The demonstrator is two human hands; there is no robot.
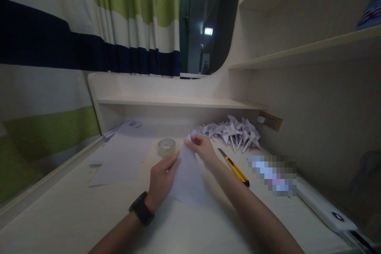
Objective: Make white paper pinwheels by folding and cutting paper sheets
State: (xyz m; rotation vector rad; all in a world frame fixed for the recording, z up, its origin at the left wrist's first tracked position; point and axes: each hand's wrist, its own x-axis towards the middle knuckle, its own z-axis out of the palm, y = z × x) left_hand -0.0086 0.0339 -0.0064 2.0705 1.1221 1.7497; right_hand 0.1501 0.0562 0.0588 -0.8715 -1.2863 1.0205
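White paper [188, 178], tip-pinched by the right hand [203, 147], is extended lengthwise bodyward from it, edge gripped by the left hand [162, 176].

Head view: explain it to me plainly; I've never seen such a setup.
There is no machine here, just a person's bare hands. The one picture comes from a camera worn on the head, looking forward and down. The left hand, with a watch on its wrist, holds a sheet by its left edge; the right hand pinches its far tip. On the desk, loose papers lie to the left, tape beyond the left hand, a knife right of the right hand, and folded papers at the back right.
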